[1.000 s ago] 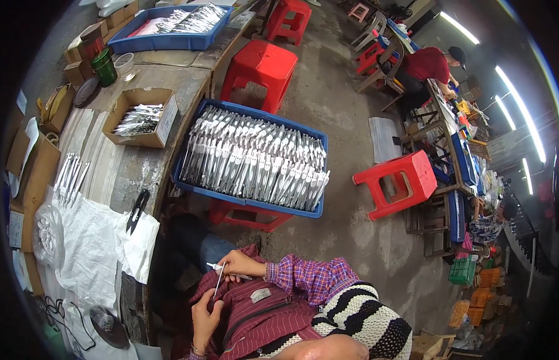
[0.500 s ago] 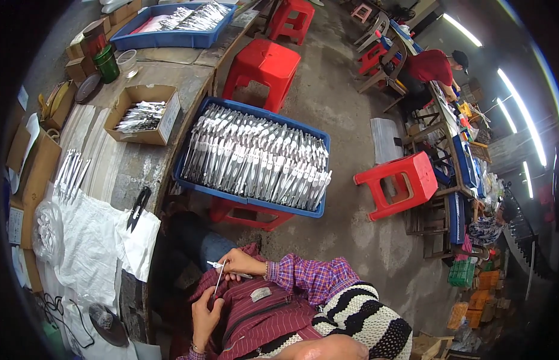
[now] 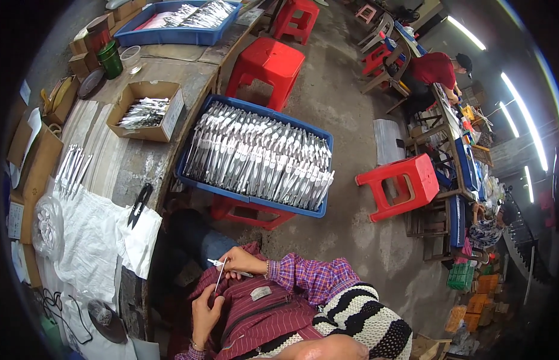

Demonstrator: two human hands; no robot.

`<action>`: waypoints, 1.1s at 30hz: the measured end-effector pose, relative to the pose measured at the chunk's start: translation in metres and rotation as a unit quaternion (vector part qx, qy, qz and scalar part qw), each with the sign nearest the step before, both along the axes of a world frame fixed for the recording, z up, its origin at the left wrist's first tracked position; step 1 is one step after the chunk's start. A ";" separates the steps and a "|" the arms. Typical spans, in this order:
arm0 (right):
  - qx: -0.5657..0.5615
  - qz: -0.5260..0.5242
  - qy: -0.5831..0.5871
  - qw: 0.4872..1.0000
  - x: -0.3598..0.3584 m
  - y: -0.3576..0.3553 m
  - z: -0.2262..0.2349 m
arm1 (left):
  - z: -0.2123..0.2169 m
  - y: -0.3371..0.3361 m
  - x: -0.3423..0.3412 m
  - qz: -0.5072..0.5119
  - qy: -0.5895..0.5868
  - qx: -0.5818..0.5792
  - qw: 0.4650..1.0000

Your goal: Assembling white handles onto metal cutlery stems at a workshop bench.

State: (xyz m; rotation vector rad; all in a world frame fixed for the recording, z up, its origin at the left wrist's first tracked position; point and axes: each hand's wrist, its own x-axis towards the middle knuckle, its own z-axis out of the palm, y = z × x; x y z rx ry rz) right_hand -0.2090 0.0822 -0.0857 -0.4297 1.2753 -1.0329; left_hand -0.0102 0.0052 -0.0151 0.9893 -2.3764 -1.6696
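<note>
Nothing has shifted: both hands, left hand (image 3: pixel 206 309) and right hand (image 3: pixel 242 262), fingers clamped on thin silver metal piece (image 3: pixel 220 273); best gripped steady, close over lap

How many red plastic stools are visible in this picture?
4: one beside the bench, one at the top, one right of the blue tray, one under it. Others may be hidden.

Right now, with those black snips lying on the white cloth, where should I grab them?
Take the black snips by the joined upper end, coming from above; the two blades splay apart toward the lower end, and they lie flat on the white cloth.
</note>
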 end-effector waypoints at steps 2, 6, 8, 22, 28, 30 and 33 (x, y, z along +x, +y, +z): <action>0.004 0.009 0.009 1.000 0.000 0.000 -0.001 | 0.002 0.000 -0.001 0.004 0.008 -0.001 1.000; 0.010 0.012 0.012 1.000 0.001 -0.001 0.002 | 0.001 0.000 0.000 0.000 0.004 -0.008 1.000; 0.013 0.013 0.014 1.000 0.001 -0.001 0.000 | -0.001 -0.001 0.000 -0.004 0.013 -0.011 1.000; 0.016 -0.002 0.011 1.000 0.000 -0.002 0.010 | 0.001 0.000 0.000 -0.003 0.004 -0.005 1.000; 0.008 -0.003 0.009 1.000 0.001 -0.001 0.001 | 0.001 0.000 -0.002 0.000 0.018 -0.006 1.000; 0.007 -0.003 0.006 1.000 0.001 -0.001 0.000 | 0.001 0.000 -0.002 0.001 0.015 -0.003 1.000; 0.006 -0.007 0.003 1.000 0.001 -0.001 0.000 | 0.001 -0.001 -0.001 0.004 -0.011 0.016 1.000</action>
